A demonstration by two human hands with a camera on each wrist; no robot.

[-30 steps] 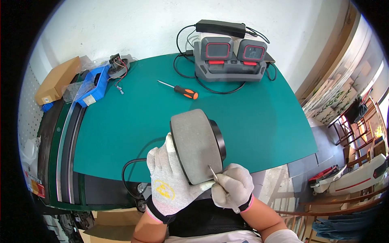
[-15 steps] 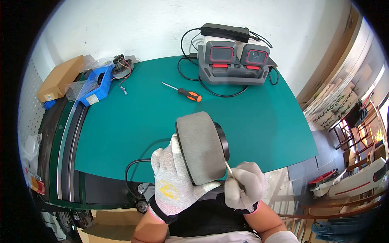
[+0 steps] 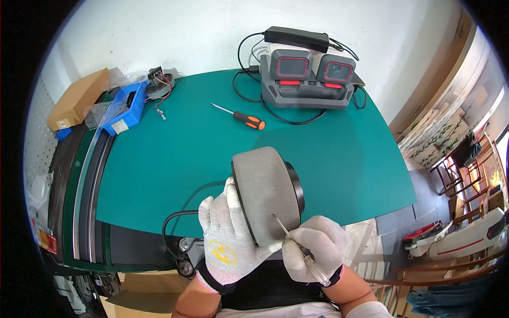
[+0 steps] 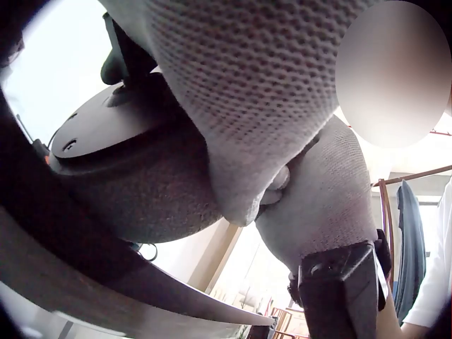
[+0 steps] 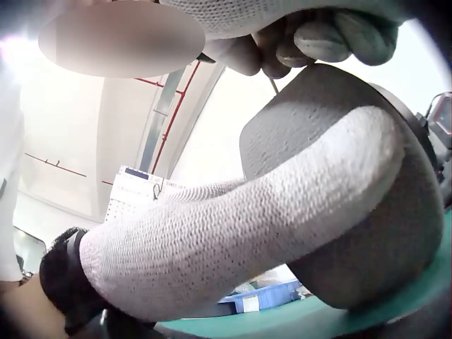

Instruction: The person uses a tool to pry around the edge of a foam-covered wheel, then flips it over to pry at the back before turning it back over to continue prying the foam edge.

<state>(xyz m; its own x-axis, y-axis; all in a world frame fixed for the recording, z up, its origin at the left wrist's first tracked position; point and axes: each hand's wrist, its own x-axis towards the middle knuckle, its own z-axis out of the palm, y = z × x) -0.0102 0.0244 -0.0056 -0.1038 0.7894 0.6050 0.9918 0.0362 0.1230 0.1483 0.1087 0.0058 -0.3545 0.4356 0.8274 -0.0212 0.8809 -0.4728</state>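
Observation:
In the head view my gloved left hand (image 3: 225, 236) holds a rounded grey device (image 3: 265, 196) with black edges, its fingers along the left side and thumb at the bottom. A black disc-shaped part (image 3: 296, 186) juts from the device's right side. My gloved right hand (image 3: 316, 248) pinches a small screwdriver (image 3: 314, 267) with a clear handle and thin metal shaft. The tip overlaps the grey face near its lower right edge. In the right wrist view, the left thumb lies across the device (image 5: 282, 134). A flat black end with small slots (image 4: 106, 134) shows in the left wrist view.
An orange-and-black screwdriver (image 3: 249, 120) lies on the green mat (image 3: 159, 175). Behind it stands a grey double-screen unit (image 3: 307, 95) with black cables. At the left are a blue bin (image 3: 127, 114), a cardboard box (image 3: 79, 100) and a wired part (image 3: 159, 85).
The small screwdriver's tip shifted right to the device's edge, then back over the grey face; its clear handle shows more now. The device and both hands sit slightly farther right in view.

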